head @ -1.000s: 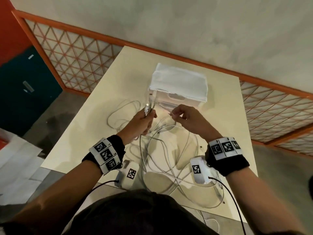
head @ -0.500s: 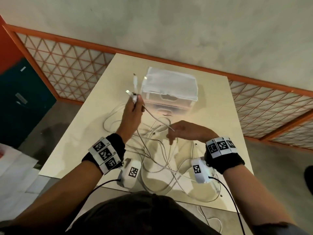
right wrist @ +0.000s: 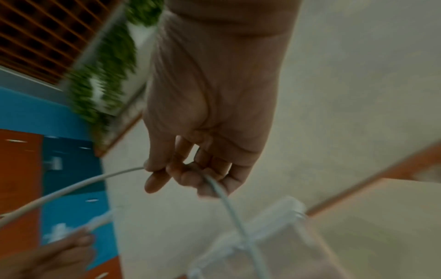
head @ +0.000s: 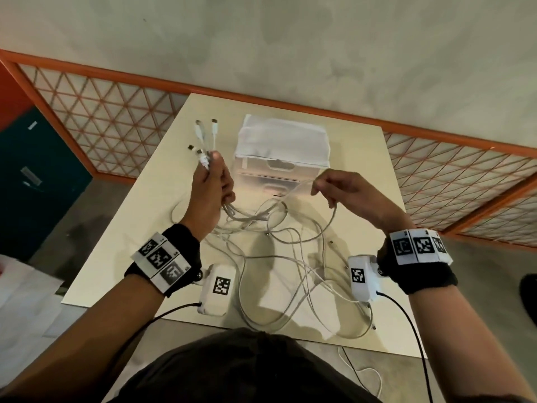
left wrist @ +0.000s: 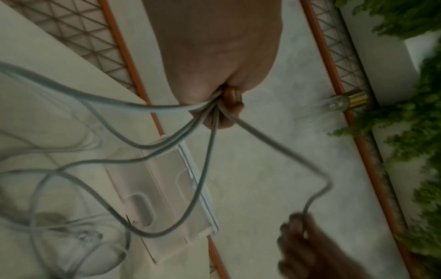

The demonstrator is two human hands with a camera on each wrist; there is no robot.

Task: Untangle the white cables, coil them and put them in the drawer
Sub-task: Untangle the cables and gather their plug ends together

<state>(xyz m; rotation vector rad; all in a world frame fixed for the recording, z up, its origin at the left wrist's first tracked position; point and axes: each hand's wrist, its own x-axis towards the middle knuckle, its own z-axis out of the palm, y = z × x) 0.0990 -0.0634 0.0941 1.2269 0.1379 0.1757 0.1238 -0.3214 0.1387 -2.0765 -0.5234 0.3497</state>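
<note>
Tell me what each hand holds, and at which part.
Left hand grips a bundle of thin white cables just below their plug ends. Right hand pinches one white cable strand mid-length.

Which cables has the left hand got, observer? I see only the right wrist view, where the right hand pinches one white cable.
Observer: In the head view the left hand has a grip on a bundle of white cables, with four connector ends sticking up above it.
Operator: Where is the rest of their length?
Observer: Lying in tangled loops on the table, between the wrists.
Operator: Is the drawer open?
Observer: No, both drawers of the drawer unit look shut, and a white cloth covers its top.
</note>
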